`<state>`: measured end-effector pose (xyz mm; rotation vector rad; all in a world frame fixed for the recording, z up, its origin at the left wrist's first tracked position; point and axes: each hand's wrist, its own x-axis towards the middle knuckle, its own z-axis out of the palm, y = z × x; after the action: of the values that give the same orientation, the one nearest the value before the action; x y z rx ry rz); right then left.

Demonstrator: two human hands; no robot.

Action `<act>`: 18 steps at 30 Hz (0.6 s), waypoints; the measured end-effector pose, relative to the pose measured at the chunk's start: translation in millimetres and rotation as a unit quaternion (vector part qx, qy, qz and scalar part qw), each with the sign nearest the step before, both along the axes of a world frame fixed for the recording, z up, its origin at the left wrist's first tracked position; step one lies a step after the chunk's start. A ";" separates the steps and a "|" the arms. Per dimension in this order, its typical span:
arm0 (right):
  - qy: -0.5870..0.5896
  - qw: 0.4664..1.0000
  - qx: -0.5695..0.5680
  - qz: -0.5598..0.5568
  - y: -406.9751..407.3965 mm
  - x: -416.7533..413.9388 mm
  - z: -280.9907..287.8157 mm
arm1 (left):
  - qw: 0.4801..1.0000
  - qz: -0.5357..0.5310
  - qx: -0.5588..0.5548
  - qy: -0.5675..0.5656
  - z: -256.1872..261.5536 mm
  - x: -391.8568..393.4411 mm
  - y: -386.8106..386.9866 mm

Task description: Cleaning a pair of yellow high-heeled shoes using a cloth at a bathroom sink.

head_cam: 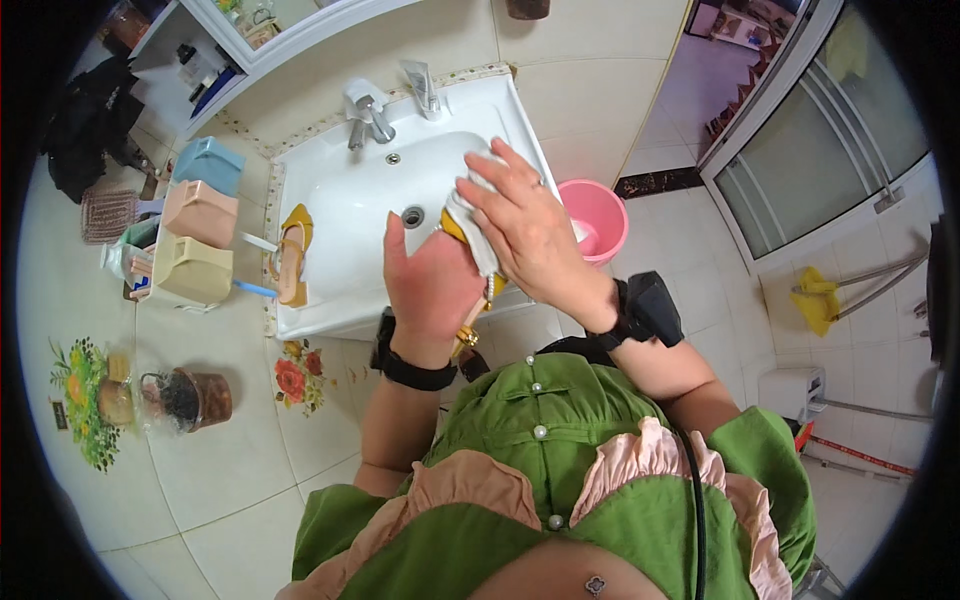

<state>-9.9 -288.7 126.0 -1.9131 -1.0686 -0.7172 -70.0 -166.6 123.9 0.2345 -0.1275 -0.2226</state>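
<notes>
Both my hands are over the front right of the white washbasin (337, 247). My right hand (525, 225) presses a white cloth (476, 232) onto a yellow shoe (501, 285) with a pearl-trimmed strap and a gold buckle. Beneath and beside that shoe is my left hand (435, 285), thumb raised; its fingers are largely hidden behind the shoe and cloth. A second yellow shoe (291, 262), with a low block heel, lies on the basin's left rim, toe towards the wall.
A chrome faucet (375, 124) and a silver-grey tube (422, 90) stand at the basin's back. Blue, pink and yellow wall holders (201, 206) are at the left. A pink bucket (596, 217) stands on the floor to the right, before a glass door (817, 142).
</notes>
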 end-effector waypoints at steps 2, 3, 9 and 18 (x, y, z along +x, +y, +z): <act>-0.006 1.000 -0.013 -0.003 -3.2 -8.9 -9.5 | 0.996 -0.037 -0.076 -0.010 -12.2 -7.0 0.5; -0.009 0.999 -0.030 -0.012 -9.8 -14.9 -13.3 | 0.996 -0.036 -0.076 -0.010 -14.8 -7.9 -2.0; -0.004 1.000 0.013 0.013 -26.7 -38.2 -38.6 | 0.998 -0.021 -0.052 0.020 -21.3 -12.0 2.3; 0.083 0.972 0.219 -0.012 -23.2 -47.7 -17.3 | 0.998 0.037 0.006 -0.058 15.0 -4.0 15.6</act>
<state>-57.6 -312.0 108.7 -1.5732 -0.7136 -0.7228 -74.1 -151.0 138.9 0.2637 -0.2324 -0.1353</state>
